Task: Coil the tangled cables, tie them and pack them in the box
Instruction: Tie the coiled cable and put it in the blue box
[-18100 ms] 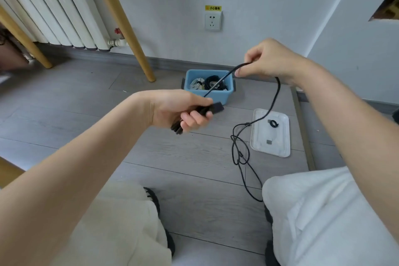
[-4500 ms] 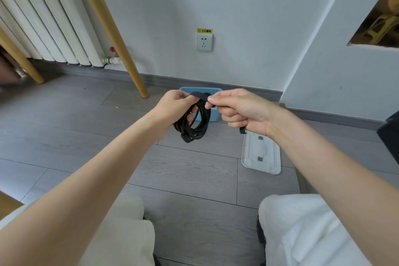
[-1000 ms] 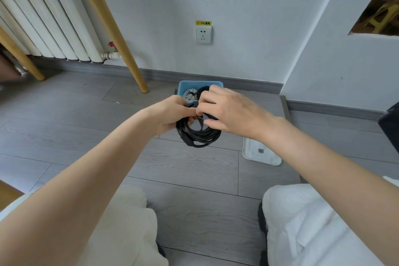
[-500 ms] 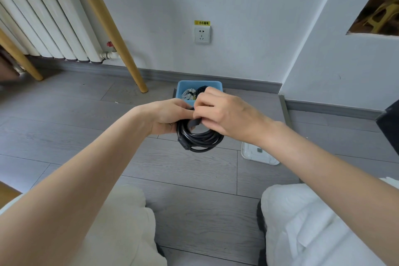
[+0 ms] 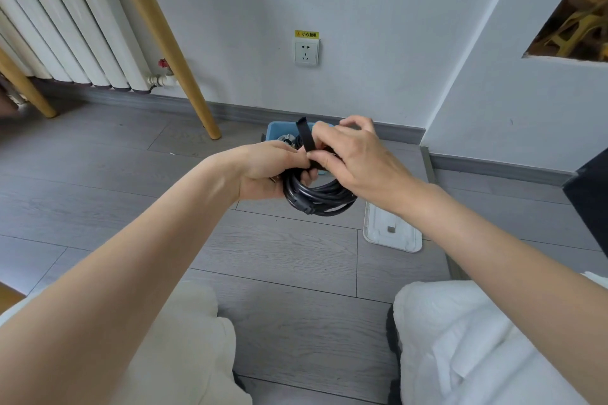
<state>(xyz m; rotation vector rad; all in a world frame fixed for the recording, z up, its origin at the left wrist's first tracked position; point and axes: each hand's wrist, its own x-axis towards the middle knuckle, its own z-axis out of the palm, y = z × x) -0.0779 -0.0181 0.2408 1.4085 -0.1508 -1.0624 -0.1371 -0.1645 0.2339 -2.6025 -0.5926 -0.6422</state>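
Now the black strap (image 5: 303,136) sticks up above the hands, where half a second ago it was tucked down under the fingers. It has been pulled up and around the top of the black cable coil (image 5: 317,199).

Curled fingers of the left hand (image 5: 268,173) hold the coil on its left side, so the loops stay together. On the other side, the right hand (image 5: 353,158) pinches the strap close to the coil with its thumb and fingers bent.

Both hands hold the coil up in the air, above the floor (image 5: 279,260) and just in front of the blue box (image 5: 274,130) by the wall. A white lid (image 5: 393,233) lies on the floor to the right.

I think the tying is nearly done. Next the strap needs pressing shut, and then the coil can go in the box.
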